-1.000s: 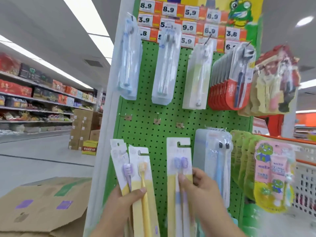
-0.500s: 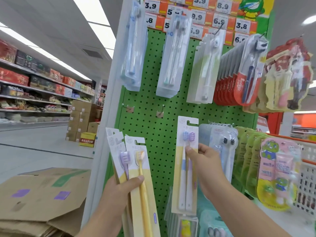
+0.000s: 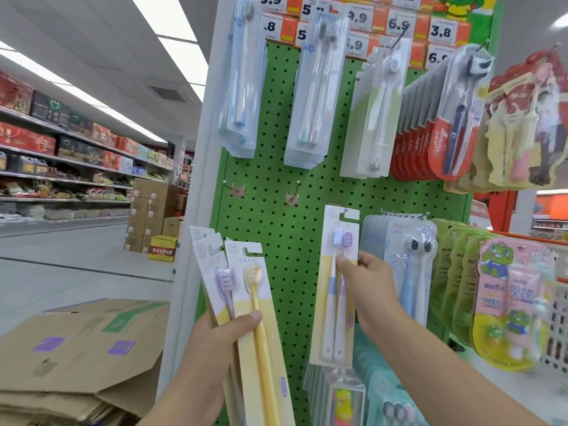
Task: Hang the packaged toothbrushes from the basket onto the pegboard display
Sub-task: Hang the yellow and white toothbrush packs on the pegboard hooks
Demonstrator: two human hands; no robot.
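Note:
A green pegboard (image 3: 276,149) fills the middle of the view. My right hand (image 3: 365,281) pinches a yellow-and-white toothbrush pack (image 3: 333,302) holding a blue and a purple brush. The pack's hanging slot sits at a metal peg (image 3: 345,212) in the board's middle row. My left hand (image 3: 221,336) grips a fanned stack of similar packs (image 3: 246,290) lower left, with a purple and a yellow brush showing. Two bare pegs (image 3: 235,187) (image 3: 295,189) stick out to the left of that hook. The basket is out of view.
Clear and red toothbrush packs (image 3: 310,96) hang along the top row under price tags. Green and pink children's packs (image 3: 510,302) hang at right, more packs below. Flattened cardboard boxes (image 3: 76,348) lie lower left. A store aisle with stocked shelves (image 3: 61,155) runs at left.
My right hand has lifted the two-brush pack from low on the board up to the third peg of the middle row. My left hand keeps its stack, raised slightly.

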